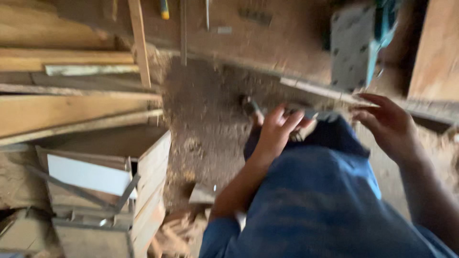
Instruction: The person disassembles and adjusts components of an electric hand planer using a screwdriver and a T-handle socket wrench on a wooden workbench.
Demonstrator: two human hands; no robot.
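The picture is blurred by motion, so fine detail is hard to read. The person looks down over a raised knee in blue trousers (315,200) toward a dirt floor (205,119) strewn with sawdust. The left hand (277,129) sits at the top of the knee with its fingers curled around a small dark thing (252,109) that sticks out to the left of the knuckles; the blur hides what kind of thing it is, though the hand looks closed on it. A pale grey piece shows just to the right of those fingers, touching or nearly touching them, and it cannot be told whether it belongs to the same thing. The right hand (389,124) hangs well apart to the right, palm turned inward and fingers spread loosely, grasping nothing. Its fingertips lie near a thin wooden strip (325,91) that runs slantwise across the floor. Above that strip stands a grey block (351,45) with dark spots, beside something teal at the upper edge. On the left, long planks (71,105) are stacked flat, one above another, and below them sits an open wooden box (153,167) holding a white board (88,176) and thin metal bars. A tool with a yellow handle (164,9) hangs at the top edge.
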